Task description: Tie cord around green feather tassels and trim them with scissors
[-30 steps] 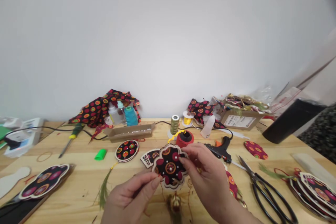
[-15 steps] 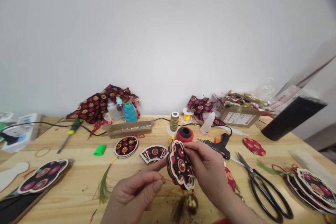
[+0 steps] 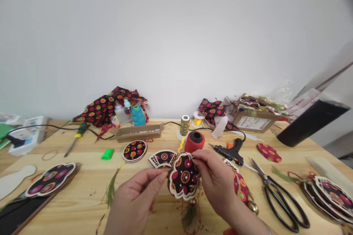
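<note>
Head camera: the left hand [image 3: 135, 196], which half a second ago had its index finger stretched out behind the ornament, now has thumb and forefinger pinched together at its left edge. Then the scalloped fabric ornament [image 3: 184, 176] was swung partly edge-on; now its patterned face is turned more toward the camera. The right hand [image 3: 216, 181] grips the upper right rim between thumb and fingers, as before.

At far left, a white cutout [image 3: 16, 180] and a dark flat object [image 3: 19, 209] run out of view, the latter partly covered by a lobed panel [image 3: 51, 180]. Whether the left fingertips hold thread or the rim itself cannot be told. The right end of the fan-shaped piece [image 3: 162, 158] is hidden by the ornament, and the tassel [image 3: 190, 213] hanging below is blurred. The right hand and forearm partly cover a magenta fabric piece [image 3: 242, 187]; a stack of panels [image 3: 335, 198] is cut off at the right edge.

Held above the table [image 3: 82, 205], the ornament sits between the two hands, its yellow cord [image 3: 181, 145] rising from the top beside a red spool [image 3: 195, 141].
</note>
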The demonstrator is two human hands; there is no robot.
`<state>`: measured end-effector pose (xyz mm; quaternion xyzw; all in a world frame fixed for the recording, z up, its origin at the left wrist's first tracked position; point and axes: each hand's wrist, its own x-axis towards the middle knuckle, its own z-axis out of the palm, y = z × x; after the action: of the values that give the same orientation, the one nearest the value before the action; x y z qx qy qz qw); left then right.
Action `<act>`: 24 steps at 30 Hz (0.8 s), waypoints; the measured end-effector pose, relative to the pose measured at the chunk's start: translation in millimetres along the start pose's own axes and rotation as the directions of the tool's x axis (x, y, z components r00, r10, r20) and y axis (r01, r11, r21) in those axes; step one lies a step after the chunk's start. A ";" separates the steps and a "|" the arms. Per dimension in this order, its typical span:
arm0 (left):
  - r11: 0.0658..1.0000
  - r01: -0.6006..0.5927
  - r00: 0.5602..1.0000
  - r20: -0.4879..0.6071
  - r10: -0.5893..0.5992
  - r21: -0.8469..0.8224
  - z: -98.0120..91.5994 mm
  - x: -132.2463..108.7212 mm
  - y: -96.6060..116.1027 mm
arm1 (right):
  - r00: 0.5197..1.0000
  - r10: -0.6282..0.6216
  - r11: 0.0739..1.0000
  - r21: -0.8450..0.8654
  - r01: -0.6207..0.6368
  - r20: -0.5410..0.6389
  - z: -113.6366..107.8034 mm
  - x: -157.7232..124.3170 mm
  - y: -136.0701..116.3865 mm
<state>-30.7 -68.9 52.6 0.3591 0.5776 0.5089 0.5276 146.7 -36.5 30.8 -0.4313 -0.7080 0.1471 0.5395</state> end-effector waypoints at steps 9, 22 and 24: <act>0.893 -0.323 0.944 0.041 0.327 0.315 -1.6 -0.6 1.7 | 0.992 0.096 0.986 0.129 -0.107 0.085 1.1 -6.1 -4.7; 0.612 -0.630 0.760 0.218 0.612 0.478 -3.5 -9.3 -13.4 | 0.888 0.359 0.856 0.279 -0.436 0.287 10.0 -10.3 -22.9; 0.598 -0.632 0.757 0.226 0.613 0.493 -3.5 -11.0 -13.1 | 0.912 0.325 0.882 0.268 -0.388 0.250 9.1 -8.1 -24.8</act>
<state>-30.6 -83.0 42.4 0.6795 0.5261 0.4695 0.2028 127.8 -54.9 39.0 -0.4471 -0.6338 0.3965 0.4911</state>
